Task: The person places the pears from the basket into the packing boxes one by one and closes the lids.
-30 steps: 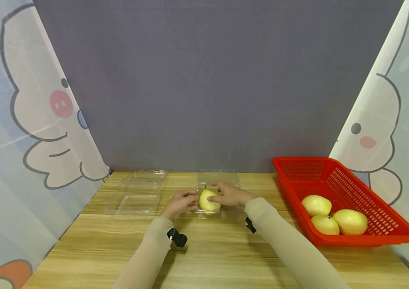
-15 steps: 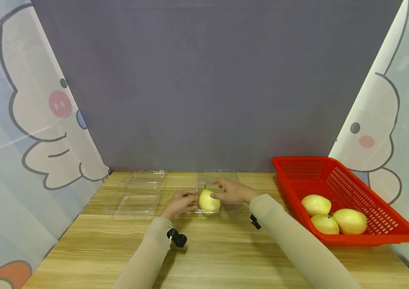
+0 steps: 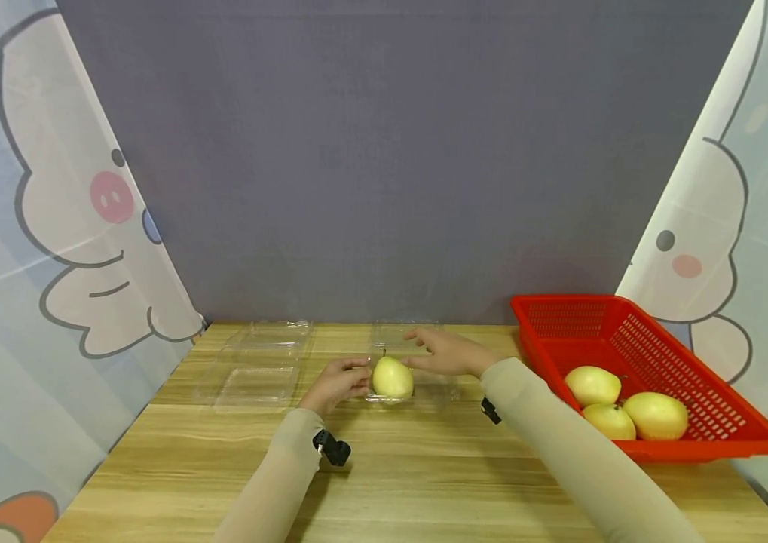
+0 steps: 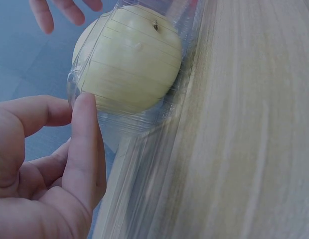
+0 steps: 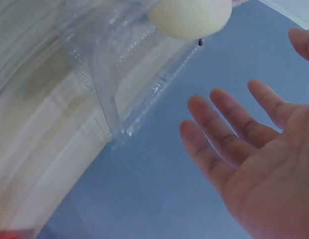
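A round yellow-green pear (image 3: 393,378) with a dark stem sits in the left side of a clear plastic clamshell box (image 3: 434,389), whose lid stands open toward the back. My left hand (image 3: 338,386) pinches the box's left rim between thumb and finger; the left wrist view shows the fingertips on the clear edge (image 4: 76,84). Just right of the pear, my right hand (image 3: 448,352) is spread and holds nothing. In the right wrist view its fingers (image 5: 219,127) are apart from the fruit.
Another clear clamshell box (image 3: 258,381) lies open at the left on the wooden table (image 3: 384,483). At the right stands a red plastic basket (image 3: 560,302) with 3 pears (image 3: 656,416) in its near part. A grey backdrop (image 3: 384,166) rises behind the table.
My right hand has let go of the pear and drawn back to the right, its fingers opening out. The left hand and the pear have stayed in place.
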A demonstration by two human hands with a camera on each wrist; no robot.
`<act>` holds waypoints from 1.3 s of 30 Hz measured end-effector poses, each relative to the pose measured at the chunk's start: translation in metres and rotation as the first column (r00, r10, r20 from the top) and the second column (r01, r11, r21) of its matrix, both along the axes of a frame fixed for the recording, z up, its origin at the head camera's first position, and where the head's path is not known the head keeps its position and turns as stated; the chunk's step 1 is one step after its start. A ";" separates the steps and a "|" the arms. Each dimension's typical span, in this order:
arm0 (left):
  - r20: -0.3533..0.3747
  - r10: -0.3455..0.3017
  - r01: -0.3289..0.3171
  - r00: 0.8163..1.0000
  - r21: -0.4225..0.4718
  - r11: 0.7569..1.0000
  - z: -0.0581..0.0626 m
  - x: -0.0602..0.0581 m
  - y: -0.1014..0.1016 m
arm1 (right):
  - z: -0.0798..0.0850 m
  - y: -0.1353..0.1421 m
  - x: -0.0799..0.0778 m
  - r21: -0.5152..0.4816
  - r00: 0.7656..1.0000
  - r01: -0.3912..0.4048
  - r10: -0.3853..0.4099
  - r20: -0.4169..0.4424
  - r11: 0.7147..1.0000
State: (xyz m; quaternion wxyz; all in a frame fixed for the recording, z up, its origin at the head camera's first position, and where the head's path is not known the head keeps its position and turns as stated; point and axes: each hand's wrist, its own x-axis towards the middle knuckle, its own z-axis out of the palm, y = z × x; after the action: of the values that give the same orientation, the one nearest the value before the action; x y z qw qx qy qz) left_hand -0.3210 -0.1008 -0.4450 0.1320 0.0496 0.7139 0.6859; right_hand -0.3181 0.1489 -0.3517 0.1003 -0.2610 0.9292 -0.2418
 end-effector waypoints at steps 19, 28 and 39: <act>0.002 0.008 -0.008 1.000 0.001 1.000 0.001 0.000 0.001 | 0.041 0.037 0.012 0.040 0.999 -0.030 0.032 -0.041 0.999; 0.006 0.006 -0.006 1.000 0.009 1.000 -0.002 -0.002 0.001 | 0.054 0.066 0.016 0.053 0.998 0.012 -0.008 -0.064 0.999; -0.003 0.006 -0.006 1.000 0.009 1.000 -0.001 0.000 0.001 | 0.064 0.107 0.022 0.062 0.991 0.082 -0.075 -0.112 0.995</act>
State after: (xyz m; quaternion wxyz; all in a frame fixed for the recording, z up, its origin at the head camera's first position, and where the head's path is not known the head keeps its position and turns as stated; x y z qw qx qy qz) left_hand -0.3214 -0.0998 -0.4456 0.1285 0.0490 0.7113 0.6893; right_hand -0.2965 0.2558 -0.2881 0.0480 -0.2338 0.9503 -0.1997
